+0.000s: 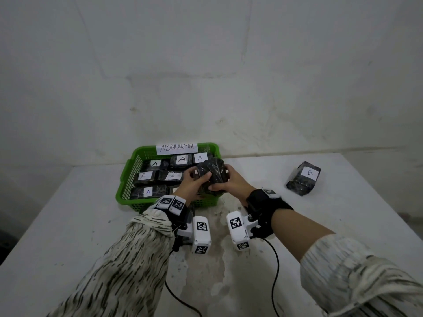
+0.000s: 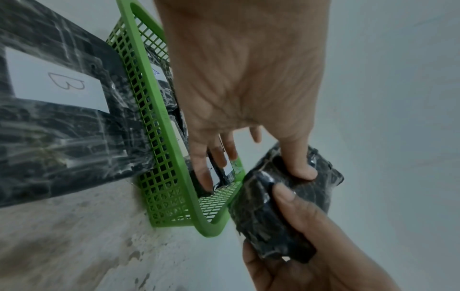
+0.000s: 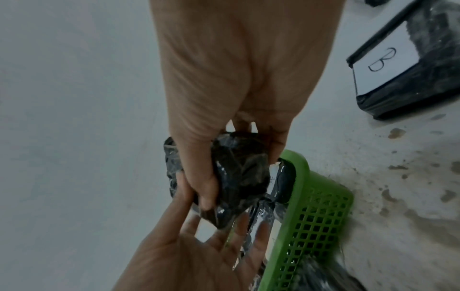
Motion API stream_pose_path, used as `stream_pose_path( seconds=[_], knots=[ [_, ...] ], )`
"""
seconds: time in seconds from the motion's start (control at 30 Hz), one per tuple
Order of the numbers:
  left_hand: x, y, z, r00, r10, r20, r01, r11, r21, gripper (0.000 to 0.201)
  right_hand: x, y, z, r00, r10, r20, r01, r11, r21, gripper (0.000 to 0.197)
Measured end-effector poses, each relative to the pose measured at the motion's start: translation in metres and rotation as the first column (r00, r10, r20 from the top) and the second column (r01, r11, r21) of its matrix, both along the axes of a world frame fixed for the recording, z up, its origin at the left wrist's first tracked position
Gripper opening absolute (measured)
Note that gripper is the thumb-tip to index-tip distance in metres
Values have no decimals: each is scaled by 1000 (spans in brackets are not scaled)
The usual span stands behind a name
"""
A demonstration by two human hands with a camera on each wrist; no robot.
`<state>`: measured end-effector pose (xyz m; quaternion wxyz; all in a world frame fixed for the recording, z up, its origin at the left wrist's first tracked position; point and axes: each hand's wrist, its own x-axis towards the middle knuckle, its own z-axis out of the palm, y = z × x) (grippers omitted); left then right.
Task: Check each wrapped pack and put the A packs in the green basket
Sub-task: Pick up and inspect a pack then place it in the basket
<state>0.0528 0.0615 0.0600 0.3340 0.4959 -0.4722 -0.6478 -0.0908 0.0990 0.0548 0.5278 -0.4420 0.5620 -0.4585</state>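
Observation:
Both hands hold one black wrapped pack (image 1: pixel 212 170) in the air over the right end of the green basket (image 1: pixel 128 170). No label shows on it in any view. My right hand (image 1: pixel 219 186) grips the pack (image 3: pixel 239 173) with thumb and curled fingers. My left hand (image 1: pixel 196 179) lays its thumb (image 2: pixel 298 167) against the pack (image 2: pixel 278 212), while its fingers (image 3: pixel 239 232) lie straight and spread beneath it. Several packs labelled A (image 1: pixel 182 159) lie face up in the basket.
A paper sign reading ABNORMAL (image 1: pixel 177 147) is fixed to the basket's far rim. One pack labelled B (image 1: pixel 302 181) lies on the white table (image 1: pixel 343 225) to the right of the basket. A wall stands just behind the table.

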Motion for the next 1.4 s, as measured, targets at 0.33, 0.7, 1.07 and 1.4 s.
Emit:
stream_pose_path(
  seconds=[0.33, 0.7, 1.07, 1.4],
  knots=[
    [6, 0, -5, 996, 63, -63, -68, 995, -73, 36, -5, -4, 1, 994, -69, -83, 62, 995, -76, 10],
    [6, 0, 1, 967, 35, -251, -15, 997, 80, 39, -3, 5, 3, 998, 24, 57, -32, 988, 153, 53],
    [4, -3, 7, 977, -36, -208, 44, 998, 33, 39, 1, 6, 8, 994, 106, -9, -102, 977, 189, 31],
    [6, -2, 5, 993, -23, -114, 17, 999, -45, 42, -1, 4, 3, 988, 108, -109, -90, 983, 158, 44]
  ],
)
